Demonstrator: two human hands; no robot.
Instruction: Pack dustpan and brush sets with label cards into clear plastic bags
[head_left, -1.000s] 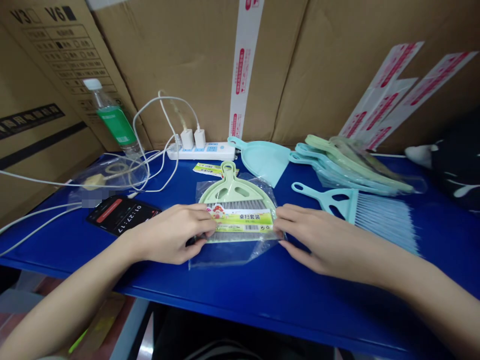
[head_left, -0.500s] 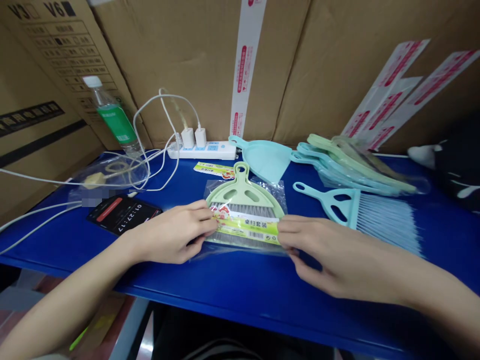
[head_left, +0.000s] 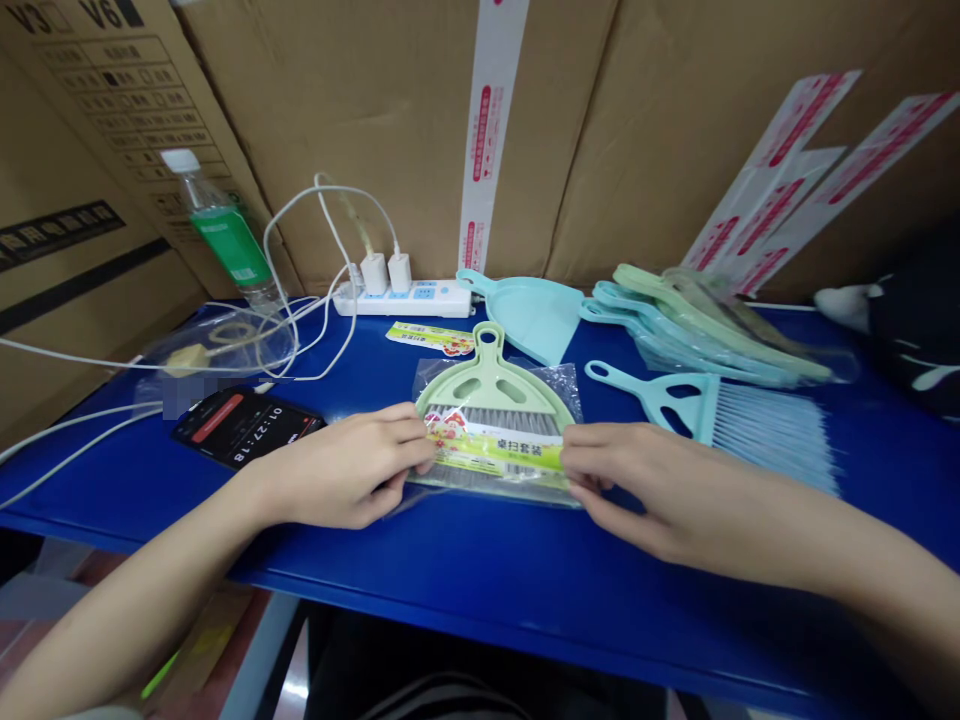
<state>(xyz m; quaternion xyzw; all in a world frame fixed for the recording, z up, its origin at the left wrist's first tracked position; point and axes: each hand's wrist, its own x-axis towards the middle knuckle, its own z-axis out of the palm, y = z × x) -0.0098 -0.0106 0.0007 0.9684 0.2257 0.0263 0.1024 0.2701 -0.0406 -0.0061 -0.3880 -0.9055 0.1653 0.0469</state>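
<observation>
A light green brush and dustpan set (head_left: pixel 499 385) lies in a clear plastic bag on the blue table, its handle pointing away from me. Across its bristles runs a yellow-green printed label (head_left: pixel 517 447). My left hand (head_left: pixel 367 465) is closed at the left end of the label, fingers curled on the bag. At the right end, my right hand (head_left: pixel 626 480) pinches the label and bag edge between thumb and fingers. The fingertips of both hands are partly hidden. Right of the set lies a loose blue brush (head_left: pixel 679 405); a blue dustpan (head_left: pixel 532 312) rests behind.
Several bagged brush sets (head_left: pixel 712 330) are stacked at the back right. A loose label (head_left: pixel 427 338) lies near a white power strip (head_left: pixel 420 298). Left are a phone (head_left: pixel 247 428), white cables and a bottle (head_left: pixel 229 240). Cardboard boxes (head_left: pixel 390 110) stand behind the table (head_left: pixel 465 570).
The bagged green set and its label have shifted slightly to the right. My right hand has moved a little with them, while my left hand stays almost in place.
</observation>
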